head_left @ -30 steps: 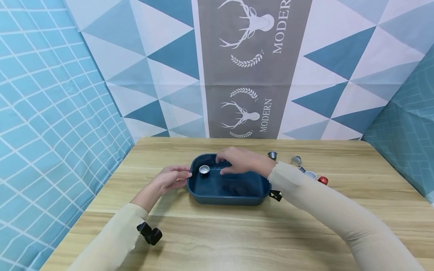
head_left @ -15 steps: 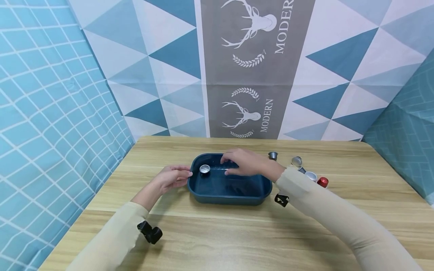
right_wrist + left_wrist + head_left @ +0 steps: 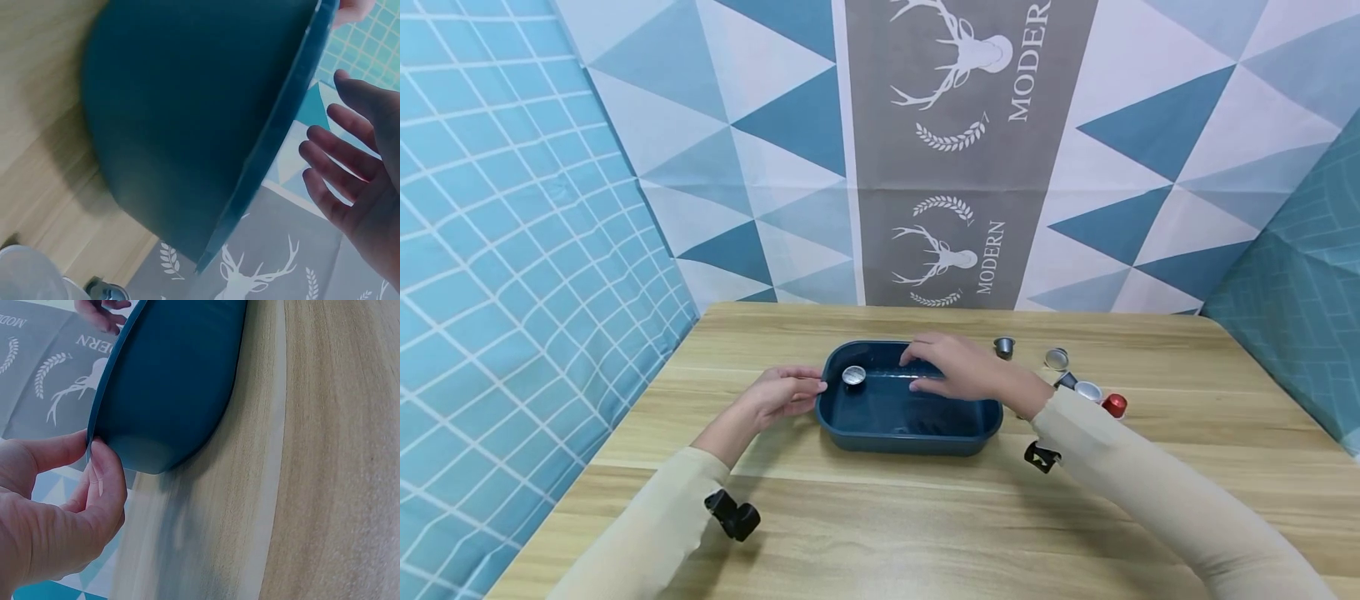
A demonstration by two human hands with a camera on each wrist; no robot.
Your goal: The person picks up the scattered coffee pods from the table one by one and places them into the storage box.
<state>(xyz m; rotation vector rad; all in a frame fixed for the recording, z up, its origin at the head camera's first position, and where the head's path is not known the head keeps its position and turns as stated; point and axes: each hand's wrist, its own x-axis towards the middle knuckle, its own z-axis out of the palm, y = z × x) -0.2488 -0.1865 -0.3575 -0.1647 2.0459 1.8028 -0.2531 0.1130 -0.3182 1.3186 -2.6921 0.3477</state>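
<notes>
Thumb against fingers, the left hand pinches the dark-blue, rounded-rectangular tray by its nine o'clock rim. The right hand, fingers apart and loosely bent, holds nothing above it. Inside, at ten o'clock, sits a small round silver-topped capsule. Outside, a shiny red cup-shaped capsule lies toward three.

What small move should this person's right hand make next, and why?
Probably the right hand should reach sideways for the small dark-grey, cup-shaped metallic capsule near the tray's far right corner. That hand hovers empty over the dark-blue, rounded-rectangular tray, where one round silver-topped capsule already sits, while the left hand pinches the rim.
</notes>
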